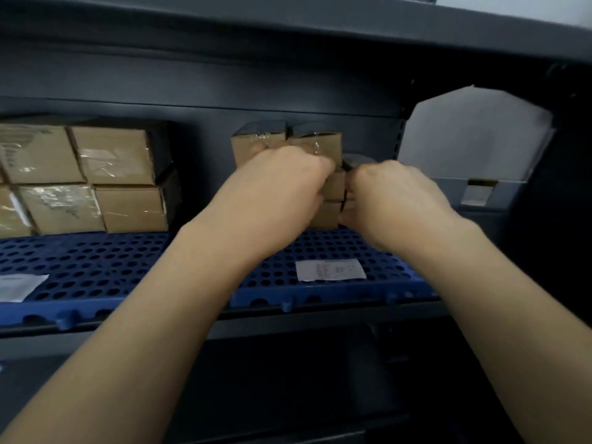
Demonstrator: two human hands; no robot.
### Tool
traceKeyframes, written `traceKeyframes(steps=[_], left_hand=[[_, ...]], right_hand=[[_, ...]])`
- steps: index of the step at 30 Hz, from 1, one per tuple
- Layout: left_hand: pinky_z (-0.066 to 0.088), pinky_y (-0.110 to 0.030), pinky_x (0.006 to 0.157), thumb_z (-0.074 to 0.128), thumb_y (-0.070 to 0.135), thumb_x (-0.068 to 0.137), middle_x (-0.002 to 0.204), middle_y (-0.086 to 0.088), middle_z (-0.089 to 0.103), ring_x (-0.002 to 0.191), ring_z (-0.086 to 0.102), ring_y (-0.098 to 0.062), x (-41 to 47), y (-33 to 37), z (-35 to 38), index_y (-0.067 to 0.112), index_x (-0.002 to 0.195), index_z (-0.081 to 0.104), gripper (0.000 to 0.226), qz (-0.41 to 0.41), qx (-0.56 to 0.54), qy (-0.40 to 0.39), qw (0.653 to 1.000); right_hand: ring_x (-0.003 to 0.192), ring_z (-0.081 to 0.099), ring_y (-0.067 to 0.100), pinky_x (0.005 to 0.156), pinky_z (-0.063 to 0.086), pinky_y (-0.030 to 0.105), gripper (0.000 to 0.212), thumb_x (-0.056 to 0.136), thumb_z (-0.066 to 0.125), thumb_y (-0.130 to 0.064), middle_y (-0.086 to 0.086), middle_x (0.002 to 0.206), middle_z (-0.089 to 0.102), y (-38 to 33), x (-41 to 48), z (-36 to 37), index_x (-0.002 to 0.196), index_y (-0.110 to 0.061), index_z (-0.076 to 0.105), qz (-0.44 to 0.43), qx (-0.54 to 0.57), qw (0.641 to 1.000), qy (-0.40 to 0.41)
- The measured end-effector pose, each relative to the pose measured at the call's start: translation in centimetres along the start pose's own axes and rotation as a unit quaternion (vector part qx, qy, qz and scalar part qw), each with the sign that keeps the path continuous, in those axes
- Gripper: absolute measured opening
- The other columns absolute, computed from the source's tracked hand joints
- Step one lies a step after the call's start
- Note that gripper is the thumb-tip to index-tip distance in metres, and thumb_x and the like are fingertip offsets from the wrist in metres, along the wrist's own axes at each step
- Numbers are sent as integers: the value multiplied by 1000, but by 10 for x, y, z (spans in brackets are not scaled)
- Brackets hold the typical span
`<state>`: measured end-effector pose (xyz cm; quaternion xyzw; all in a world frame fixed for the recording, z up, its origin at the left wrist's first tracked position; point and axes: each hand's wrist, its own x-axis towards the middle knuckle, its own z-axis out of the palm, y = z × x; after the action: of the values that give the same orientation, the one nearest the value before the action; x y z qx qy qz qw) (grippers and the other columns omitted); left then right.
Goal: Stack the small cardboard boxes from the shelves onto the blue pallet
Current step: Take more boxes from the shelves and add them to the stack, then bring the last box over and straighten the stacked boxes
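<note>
- The left hand (282, 187) and the right hand (390, 200) are closing on a small cluster of cardboard boxes (288, 145) that is standing on the blue pallet (96, 267), which is lying on a shelf of the dark metal rack (288, 75).
- The left hand is curling over the front of the cluster, fingers bent against the cardboard. The right hand is pressing in from the right side, knuckles toward the camera. Both appear to be gripping boxes, but which single box each one is holding cannot be told.
- A second group of boxes (96, 177) is sitting two high at the left of the pallet, well apart from the hands.
- Recommended handling: keep both palms square against opposite faces so that the cluster is moving as one block; press the boxes together before sliding them, since the clear tape on top looks slick.
- Aligning the new boxes flush with the rows already standing is likely keeping the stack stable.
- A paper label (330, 270) is lying on the pallet in front of the hands; a second sheet (19, 285) is lying at the left edge.
- A folded grey carton (474, 136) is leaning at the right.
- Hidden: the lower boxes of the cluster, the fingertips of both hands, and a dark object just above the right hand, which is too blurred to identify.
- Label text is not legible.
</note>
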<state>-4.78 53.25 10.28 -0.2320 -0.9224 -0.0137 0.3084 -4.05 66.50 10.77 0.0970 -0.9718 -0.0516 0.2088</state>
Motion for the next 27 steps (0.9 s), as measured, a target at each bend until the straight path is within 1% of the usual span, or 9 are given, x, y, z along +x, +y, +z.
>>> traceKeyframes(steps=[4,7,9,11,13,15,19,24,27], left_hand=[[36,-38,90,47,19,94,113,-1,54,106,50,-23,-16,17,-1,20,117,52,24,78,-30,-7,996],[36,-39,89,46,22,94,113,0,53,108,48,-24,-31,26,-2,22,117,50,23,146,-53,-9,988],[36,-38,86,47,24,93,112,-1,53,107,49,-25,-42,28,-3,23,116,50,23,195,-81,0,977],[36,-38,85,47,26,93,111,-1,54,106,50,-25,-55,35,-6,22,115,50,23,243,-111,-15,963],[36,-39,86,46,29,93,112,-2,53,108,49,-26,-70,46,-9,21,116,49,24,289,-120,-36,949],[35,-38,86,46,30,93,113,-2,53,110,48,-26,-90,61,-14,21,119,48,27,347,-134,-54,927],[35,-36,85,45,32,94,115,1,53,108,49,-23,-136,98,-29,23,123,46,30,451,-176,-62,873],[37,-35,87,46,32,94,116,2,54,107,51,-21,-192,156,-64,24,123,46,30,552,-239,-57,797],[38,-35,89,47,30,94,113,2,55,104,52,-21,-229,195,-91,23,122,48,29,603,-272,-52,748]], right_hand=[[65,40,22,59,31,30,13,88,60,-17,-2,62,30,-1,-32,-3,83,-15,48,66,-43,997,-17],[75,49,28,63,32,31,7,88,60,-17,3,72,44,-10,-61,-6,94,-14,58,129,-62,989,-26],[81,52,31,64,31,32,11,89,58,-19,5,80,48,-20,-85,-8,99,-14,57,186,-69,979,-39],[76,45,28,62,31,32,12,89,58,-19,2,76,41,-32,-113,-11,100,-14,56,248,-69,965,-49],[80,50,30,63,31,33,16,90,57,-20,6,83,48,-43,-138,-14,104,-13,56,292,-72,952,-64],[89,57,32,64,32,33,17,91,57,-21,9,93,56,-56,-171,-19,105,-13,58,346,-79,931,-88],[84,55,29,64,35,32,16,90,60,-19,1,76,40,-82,-244,-37,104,-14,58,445,-92,880,-137],[80,49,26,66,34,32,17,91,58,-16,3,80,44,-103,-340,-64,108,-14,56,557,-108,808,-159],[73,46,24,63,34,31,16,91,57,-15,-1,69,39,-115,-403,-84,107,-15,56,619,-122,758,-168]])
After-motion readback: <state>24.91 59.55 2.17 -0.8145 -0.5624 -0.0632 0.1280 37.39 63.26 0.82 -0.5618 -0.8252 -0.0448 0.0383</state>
